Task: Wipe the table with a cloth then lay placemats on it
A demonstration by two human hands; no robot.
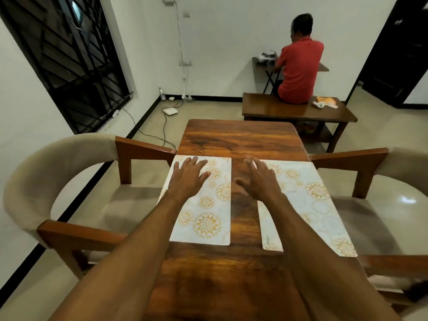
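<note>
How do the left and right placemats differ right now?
The left placemat lies further from the camera, with the left hand flat on its far end. The right placemat sits a little nearer, and the right hand, blurred, is over only its inner far corner. Both share the orange floral print and lie on the table.

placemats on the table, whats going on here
A person is laying placemats on the wooden table. Two patterned mats lie side by side with a bare strip between them. The left hand rests flat on the left placemat; the right hand, open and blurred, is over the inner edge of the right placemat.
</note>
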